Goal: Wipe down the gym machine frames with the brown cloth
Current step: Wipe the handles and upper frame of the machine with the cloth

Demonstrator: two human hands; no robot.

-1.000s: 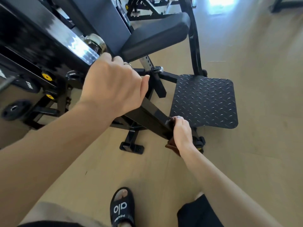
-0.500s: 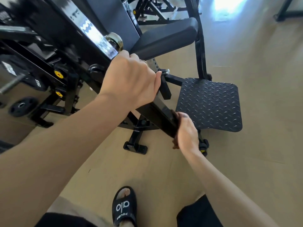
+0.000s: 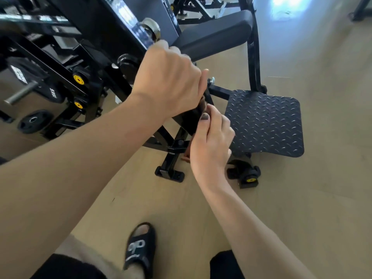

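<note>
Bare floor point(image 3: 332, 117) open from 1 to 5 o'clock, and around 6 o'clock beside sandalled foot point(image 3: 141, 250). Tread plate point(image 3: 265, 121) blocks low path at 2 o'clock. Black frame bar point(image 3: 191, 119) runs diagonally through centre, left hand point(image 3: 169, 81) and right hand point(image 3: 211, 141) crowded on it. Frame foot point(image 3: 170, 174) and yellow-capped knob point(image 3: 246, 176) stand just below. Weight plates point(image 3: 33, 120) and machine struts fill 9 to 11 o'clock. Padded seat point(image 3: 217, 37) bars 12 o'clock.

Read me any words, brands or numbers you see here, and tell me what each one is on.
"alo": white letters on the black slide sandal; a smaller line beneath is too blurred to read.
"15KG", roughly: on the black weight plate, blurred.
White label on the upper weight plate: unreadable.
</note>
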